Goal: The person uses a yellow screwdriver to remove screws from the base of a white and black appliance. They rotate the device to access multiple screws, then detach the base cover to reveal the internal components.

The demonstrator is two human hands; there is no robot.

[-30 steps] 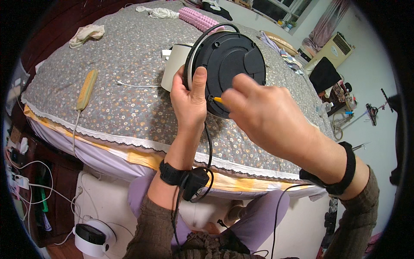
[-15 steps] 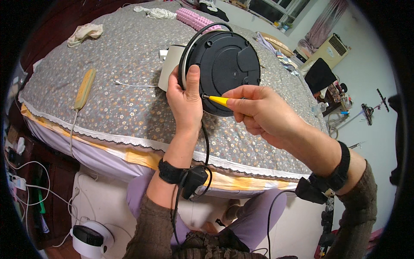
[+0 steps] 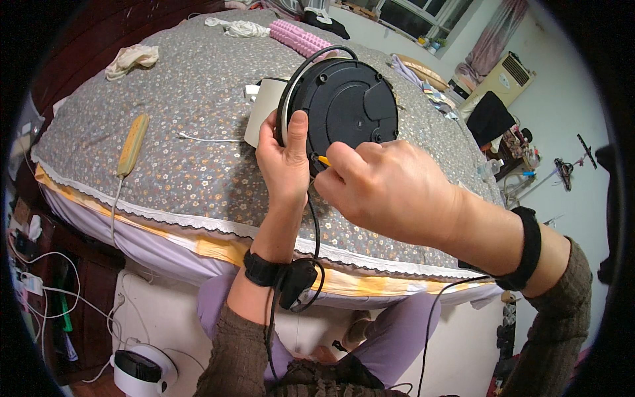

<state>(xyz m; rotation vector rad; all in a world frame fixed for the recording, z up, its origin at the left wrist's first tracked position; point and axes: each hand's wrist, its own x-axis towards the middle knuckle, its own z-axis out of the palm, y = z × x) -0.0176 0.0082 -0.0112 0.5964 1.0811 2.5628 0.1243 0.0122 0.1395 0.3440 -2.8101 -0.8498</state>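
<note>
A white appliance [image 3: 265,109] is tipped over the bed so that its round black base [image 3: 337,102] faces me. My left hand [image 3: 284,162] is closed on the base's left edge, thumb up along the front. My right hand [image 3: 390,188] is wrapped round a yellow screwdriver [image 3: 323,160], most of which the fingers hide. Its front end points at a screw hole on the base's lower left rim; I cannot tell whether the tip sits in it. A black cord [image 3: 315,228] loops round the base's edge and hangs down past my left wrist.
The bed has a flowered grey cover [image 3: 192,99]. On it lie a yellow power strip [image 3: 133,145], a pale cloth [image 3: 132,61], a white cable [image 3: 211,138] and a pink ridged roller [image 3: 297,38]. A white device [image 3: 142,367] stands on the floor at lower left.
My right hand has turned over, back of the hand now up, and covers more of the screwdriver. The base has tilted slightly and sits a little lower; my left hand keeps its hold.
</note>
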